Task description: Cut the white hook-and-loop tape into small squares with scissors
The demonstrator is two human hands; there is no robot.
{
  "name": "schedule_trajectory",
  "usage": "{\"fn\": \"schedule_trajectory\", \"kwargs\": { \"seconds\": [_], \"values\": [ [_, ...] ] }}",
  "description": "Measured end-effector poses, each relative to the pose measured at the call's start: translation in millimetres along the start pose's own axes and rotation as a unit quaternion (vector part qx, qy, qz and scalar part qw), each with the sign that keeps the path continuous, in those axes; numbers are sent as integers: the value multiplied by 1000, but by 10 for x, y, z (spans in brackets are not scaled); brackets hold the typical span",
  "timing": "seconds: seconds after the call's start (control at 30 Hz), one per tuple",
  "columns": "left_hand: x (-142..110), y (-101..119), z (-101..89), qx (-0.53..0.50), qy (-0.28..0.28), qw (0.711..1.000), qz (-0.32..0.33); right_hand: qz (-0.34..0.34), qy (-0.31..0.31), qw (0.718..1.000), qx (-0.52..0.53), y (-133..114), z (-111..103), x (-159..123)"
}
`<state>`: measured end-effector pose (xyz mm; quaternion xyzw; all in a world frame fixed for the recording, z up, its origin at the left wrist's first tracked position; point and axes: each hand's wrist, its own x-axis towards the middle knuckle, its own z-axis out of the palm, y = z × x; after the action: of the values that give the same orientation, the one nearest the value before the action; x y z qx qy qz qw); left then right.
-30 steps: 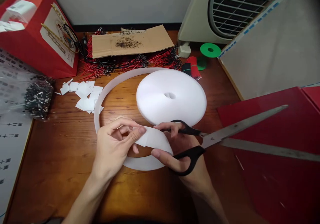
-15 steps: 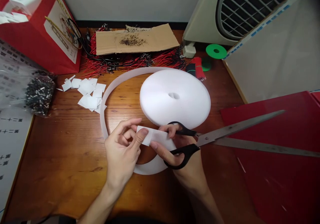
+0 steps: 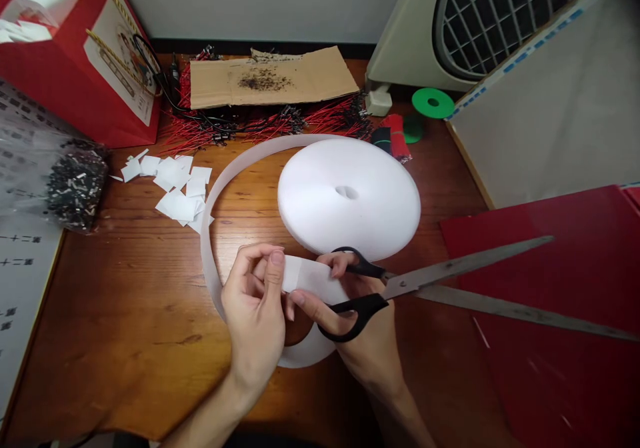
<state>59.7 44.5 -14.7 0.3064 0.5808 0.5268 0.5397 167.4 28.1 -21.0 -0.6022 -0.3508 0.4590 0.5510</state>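
A big white roll of foam tape (image 3: 349,197) lies flat on the wooden table (image 3: 120,315), and its loose strip (image 3: 227,175) loops round to the left and back to me. My left hand (image 3: 255,308) pinches the free end of that strip (image 3: 313,278) between thumb and fingers. My right hand (image 3: 363,328) is closed through the black handles of long steel scissors (image 3: 450,281), whose blades stand apart and point right; its fingers also touch the strip end. A heap of cut white squares (image 3: 175,188) lies to the left.
At the back are red wires (image 3: 270,121) under a cardboard sheet (image 3: 270,78), a red gift bag (image 3: 75,55) far left, a bag of dark small parts (image 3: 75,185), green spools (image 3: 433,103), a fan heater (image 3: 450,28), a white board (image 3: 550,95) and a red folder (image 3: 560,315) on the right.
My left hand has slid right along the strip end, closer to my right hand. The scissors have swung slightly, their tips lower. The view shifted a little.
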Motion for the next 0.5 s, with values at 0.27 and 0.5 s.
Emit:
{"fn": "schedule_trajectory", "kwargs": {
  "seconds": [0.27, 0.5],
  "values": [
    [10, 174, -64, 21, -58, 998, 9, -21, 7, 999, -23, -6, -36, 16],
    [158, 376, -187, 103, -167, 980, -45, -44, 2, 998, -34, 5, -105, 20]
  ]
}}
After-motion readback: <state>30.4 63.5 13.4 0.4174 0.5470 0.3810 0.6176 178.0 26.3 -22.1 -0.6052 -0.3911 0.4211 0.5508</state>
